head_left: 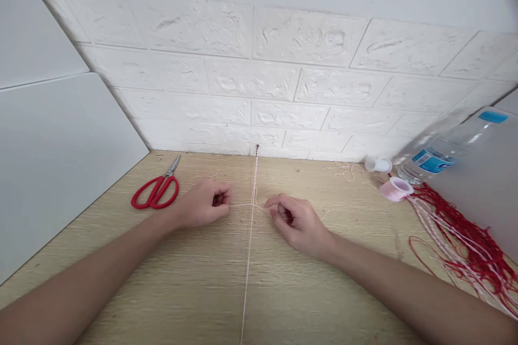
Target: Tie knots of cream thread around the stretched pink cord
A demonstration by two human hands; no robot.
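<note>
A pale pink cord runs from a small dark fixing at the wall's foot toward me, down the middle of the table. Its far stretch looks braided or knotted. A thin thread crosses the cord, with a small loop beside the crossing. On the left, my left hand is closed, pinching one end of that thread. My right hand pinches the other side between thumb and forefinger, and a loose tail shows behind it. The thread is held out sideways between both hands.
Red-handled scissors lie left of my left hand. To the right are a pink thread spool, a white spool, a tilted water bottle and a heap of red and pink cords. A white brick-pattern wall borders the table.
</note>
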